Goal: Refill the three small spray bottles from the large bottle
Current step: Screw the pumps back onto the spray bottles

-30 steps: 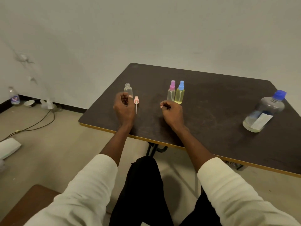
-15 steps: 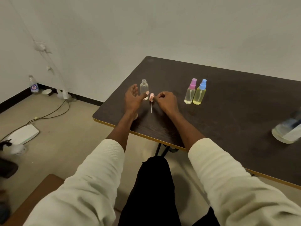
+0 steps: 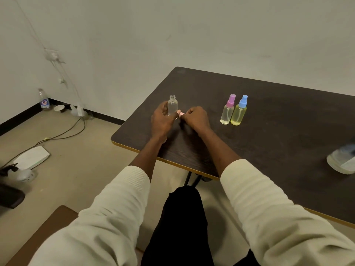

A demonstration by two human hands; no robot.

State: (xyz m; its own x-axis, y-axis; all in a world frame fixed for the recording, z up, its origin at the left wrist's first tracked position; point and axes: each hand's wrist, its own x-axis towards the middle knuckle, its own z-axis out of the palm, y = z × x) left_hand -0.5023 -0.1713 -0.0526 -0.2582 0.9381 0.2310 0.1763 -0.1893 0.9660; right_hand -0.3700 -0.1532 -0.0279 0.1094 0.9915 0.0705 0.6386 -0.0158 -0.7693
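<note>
The left hand (image 3: 162,121) grips the uncapped clear bottle (image 3: 172,105) upright on the desk (image 3: 269,131), while at its 3 o'clock the right hand (image 3: 196,119) pinches the pink spray cap (image 3: 181,113).

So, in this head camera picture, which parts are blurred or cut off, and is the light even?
Head view: soft, even light, with no strong glare on the dark table. The large bottle is smeared and cut by the right edge. The pink spray cap between the hands is mostly hidden. The capless bottle, pink-capped bottle and blue-capped bottle look fairly sharp.
</note>
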